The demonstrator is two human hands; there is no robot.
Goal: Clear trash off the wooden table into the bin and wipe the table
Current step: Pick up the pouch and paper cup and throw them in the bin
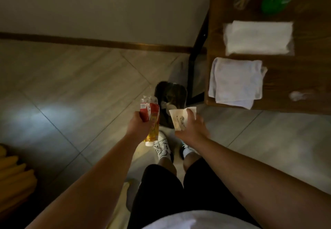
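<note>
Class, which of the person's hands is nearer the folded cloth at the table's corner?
Right. The right hand, holding a paper cup, is below-left of the cloth; the left hand is farther left.

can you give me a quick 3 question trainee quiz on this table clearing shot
1. True or false: the left hand holds a plastic bottle.
2. What does the right hand hold? A) paper cup B) towel C) spoon
3. Which stands beside the table leg, below both hands?

Key:
1. True
2. A, the paper cup
3. The bin
</note>
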